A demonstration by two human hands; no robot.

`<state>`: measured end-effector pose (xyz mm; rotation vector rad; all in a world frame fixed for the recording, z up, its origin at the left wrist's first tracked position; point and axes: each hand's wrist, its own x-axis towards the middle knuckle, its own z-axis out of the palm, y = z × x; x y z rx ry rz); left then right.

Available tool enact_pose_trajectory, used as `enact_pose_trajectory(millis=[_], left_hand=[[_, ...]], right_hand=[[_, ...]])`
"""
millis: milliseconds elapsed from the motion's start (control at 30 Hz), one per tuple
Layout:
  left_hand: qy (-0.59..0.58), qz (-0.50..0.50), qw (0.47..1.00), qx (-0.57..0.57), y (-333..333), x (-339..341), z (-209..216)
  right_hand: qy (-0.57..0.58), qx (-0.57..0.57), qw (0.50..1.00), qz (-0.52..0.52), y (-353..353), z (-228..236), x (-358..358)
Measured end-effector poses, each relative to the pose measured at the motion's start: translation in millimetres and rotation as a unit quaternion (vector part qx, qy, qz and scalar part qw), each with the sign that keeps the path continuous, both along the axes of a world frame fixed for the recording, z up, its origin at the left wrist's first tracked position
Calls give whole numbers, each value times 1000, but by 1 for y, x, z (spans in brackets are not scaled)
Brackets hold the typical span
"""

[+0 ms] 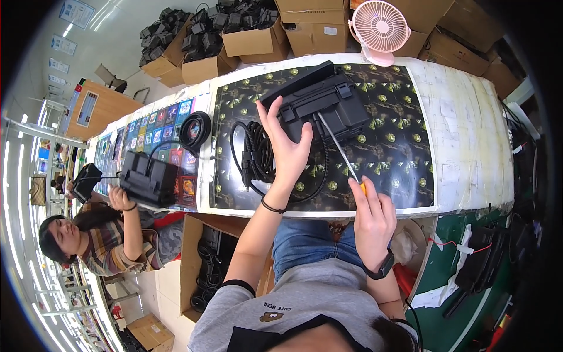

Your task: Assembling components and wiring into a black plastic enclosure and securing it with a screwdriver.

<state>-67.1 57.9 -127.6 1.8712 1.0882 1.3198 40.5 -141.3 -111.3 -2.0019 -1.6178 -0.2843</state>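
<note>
A black plastic box point(346, 105) with clasps and a raised flap or lid point(299, 82) lies on the dark patterned mat point(381, 182). My left hand point(287, 146) is at its near left side, thumb and fingers spread, with fingertips at the casing. In my right hand point(373, 226) is a screwdriver point(339, 146); the fingers close round its yellow handle, mostly hidden. Its long metal shaft slants up to the near side of the box, where the tip meets the casing near a cable. A coiled black cable point(255, 155) lies left of my left wrist.
A pink fan point(381, 29) stands at the table's far edge. On the left, a co-worker's hand point(120, 198) is at another black box point(148, 179), near a coiled cable point(194, 132). Cartons point(255, 44) with black parts stand behind; another carton point(189, 264) is below the table.
</note>
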Motion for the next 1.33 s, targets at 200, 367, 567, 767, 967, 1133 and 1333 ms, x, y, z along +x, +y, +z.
enact_pose_trajectory(millis=[200,367,567,767,967,1133,1333], left_hand=[[-1,6,1000,2,-1,1,0],[3,7,1000,10,-1,0,-2],[-15,0,999,39,0,-1,-4],[-30,-5,999,35,-2,-1,-4],[-49,12,998,49,-5,3,-5],[-47,19,997,58,-5,4,-6],[-22,16,994,109,-15,3,-11]], right_hand=[[48,-10,999,11,2,0,-5],[54,-25,998,21,3,3,-12],[275,-40,959,61,2,12,-7],[647,-90,750,100,-1,2,5],[901,-12,421,106,-1,-3,8],[676,-86,723,115,-17,9,-5],[272,-68,955,95,-12,9,-24]])
